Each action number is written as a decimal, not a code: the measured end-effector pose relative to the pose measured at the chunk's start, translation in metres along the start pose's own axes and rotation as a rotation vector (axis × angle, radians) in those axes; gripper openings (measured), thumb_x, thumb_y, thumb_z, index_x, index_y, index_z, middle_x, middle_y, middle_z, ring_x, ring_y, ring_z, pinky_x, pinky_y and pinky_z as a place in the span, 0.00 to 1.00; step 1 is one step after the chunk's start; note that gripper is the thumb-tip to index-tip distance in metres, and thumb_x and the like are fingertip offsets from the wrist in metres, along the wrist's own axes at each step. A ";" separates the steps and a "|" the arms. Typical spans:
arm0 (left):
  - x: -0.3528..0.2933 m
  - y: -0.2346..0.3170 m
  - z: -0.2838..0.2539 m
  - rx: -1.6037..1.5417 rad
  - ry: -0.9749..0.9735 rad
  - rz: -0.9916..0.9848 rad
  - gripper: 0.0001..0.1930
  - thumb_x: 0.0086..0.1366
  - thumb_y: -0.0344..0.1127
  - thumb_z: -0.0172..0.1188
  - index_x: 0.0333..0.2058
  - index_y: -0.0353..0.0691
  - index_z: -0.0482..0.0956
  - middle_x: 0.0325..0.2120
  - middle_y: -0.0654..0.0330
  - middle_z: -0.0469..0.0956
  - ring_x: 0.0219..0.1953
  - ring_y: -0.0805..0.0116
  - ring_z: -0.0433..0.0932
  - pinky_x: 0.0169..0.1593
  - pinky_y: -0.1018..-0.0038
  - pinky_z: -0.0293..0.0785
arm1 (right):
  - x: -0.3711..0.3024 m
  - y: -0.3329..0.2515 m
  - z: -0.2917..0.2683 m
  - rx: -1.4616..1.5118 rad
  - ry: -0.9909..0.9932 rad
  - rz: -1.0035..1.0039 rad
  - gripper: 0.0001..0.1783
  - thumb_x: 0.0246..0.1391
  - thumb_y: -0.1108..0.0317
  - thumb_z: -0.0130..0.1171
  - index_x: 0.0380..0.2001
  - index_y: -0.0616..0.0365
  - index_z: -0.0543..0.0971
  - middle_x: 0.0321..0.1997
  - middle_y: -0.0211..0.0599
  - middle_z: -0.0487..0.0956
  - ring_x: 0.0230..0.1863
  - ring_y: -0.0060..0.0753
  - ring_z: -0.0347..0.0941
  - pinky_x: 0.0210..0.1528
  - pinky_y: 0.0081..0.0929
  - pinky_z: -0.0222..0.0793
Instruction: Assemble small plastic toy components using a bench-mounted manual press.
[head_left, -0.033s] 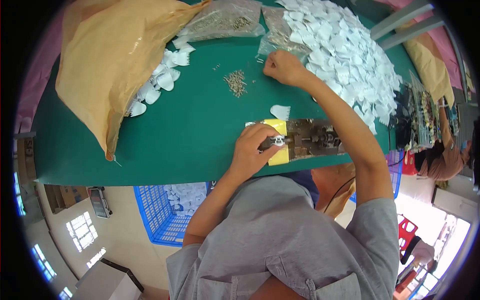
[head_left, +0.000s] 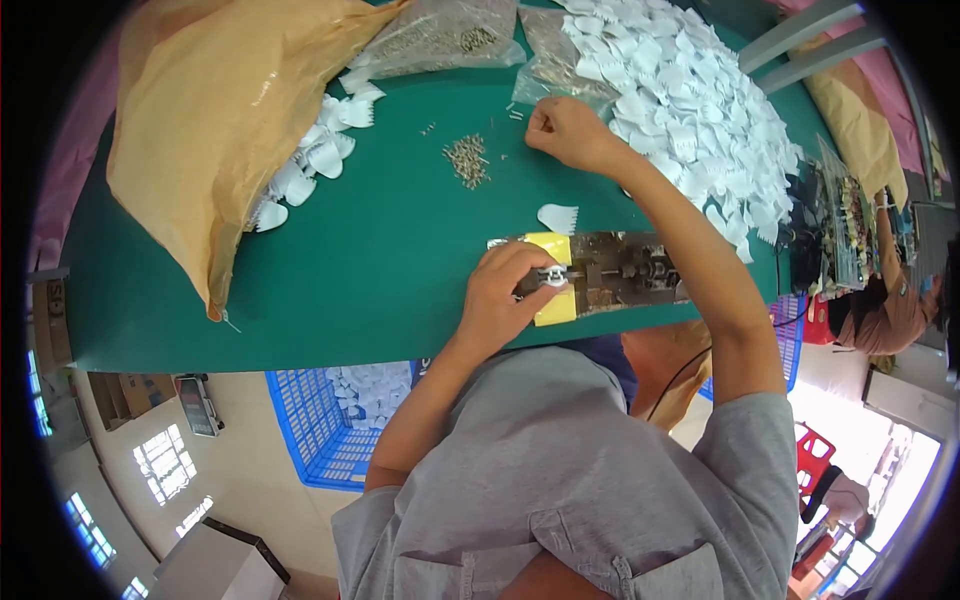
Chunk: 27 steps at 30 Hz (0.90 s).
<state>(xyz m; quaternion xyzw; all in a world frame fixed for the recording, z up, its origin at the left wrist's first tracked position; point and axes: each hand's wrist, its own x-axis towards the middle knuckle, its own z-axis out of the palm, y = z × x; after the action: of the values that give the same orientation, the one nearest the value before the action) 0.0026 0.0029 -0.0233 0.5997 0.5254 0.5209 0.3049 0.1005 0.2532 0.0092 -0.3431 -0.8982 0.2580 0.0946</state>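
My left hand (head_left: pixel 502 298) is closed, thumb and fingers pinching a small white plastic piece (head_left: pixel 553 277) at the left part of a dark metal fixture (head_left: pixel 615 290) with yellow tape (head_left: pixel 556 308). Farther off, my right hand (head_left: pixel 572 135) is held over the table with its fingers curled together; whatever is between the fingertips is hidden. A few small metal pins (head_left: pixel 515 113) lie just left of it. Left of that hand is a little heap of metal pins (head_left: pixel 467 161). One loose white comb-edged piece (head_left: pixel 558 219) lies just beyond the fixture.
A big heap of white pieces (head_left: pixel 690 120) covers the far right. Clear bags of metal pins (head_left: pixel 440 40) lie at the back. A tan sack (head_left: pixel 200 130) spills white pieces (head_left: pixel 325 155) at the left. Below the green table's (head_left: pixel 350 290) edge is a blue basket (head_left: pixel 310 440).
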 end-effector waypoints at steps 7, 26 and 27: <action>0.002 -0.001 0.005 -0.021 0.010 -0.007 0.13 0.57 0.25 0.76 0.39 0.38 0.83 0.39 0.59 0.84 0.44 0.62 0.80 0.50 0.68 0.76 | -0.149 -0.056 -0.023 0.490 0.043 0.086 0.11 0.62 0.70 0.66 0.46 0.62 0.86 0.35 0.31 0.86 0.34 0.16 0.75 0.41 0.21 0.74; 0.000 0.001 0.004 -0.028 -0.009 -0.024 0.14 0.55 0.21 0.73 0.40 0.36 0.82 0.40 0.59 0.83 0.46 0.63 0.80 0.50 0.70 0.76 | -0.198 -0.079 0.019 0.203 0.369 0.002 0.05 0.57 0.70 0.70 0.36 0.51 0.84 0.38 0.26 0.83 0.50 0.36 0.75 0.71 0.51 0.54; -0.001 -0.001 0.004 -0.029 -0.009 -0.024 0.14 0.55 0.21 0.73 0.40 0.36 0.82 0.40 0.59 0.83 0.45 0.63 0.81 0.50 0.70 0.76 | -0.197 -0.080 0.020 0.201 0.380 0.003 0.05 0.57 0.70 0.70 0.36 0.52 0.84 0.38 0.26 0.83 0.50 0.36 0.75 0.70 0.51 0.55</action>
<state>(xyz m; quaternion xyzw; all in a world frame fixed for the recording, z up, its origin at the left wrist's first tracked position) 0.0059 0.0031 -0.0250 0.5914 0.5234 0.5220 0.3221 0.1954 0.0633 0.0356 -0.3756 -0.8336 0.2770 0.2955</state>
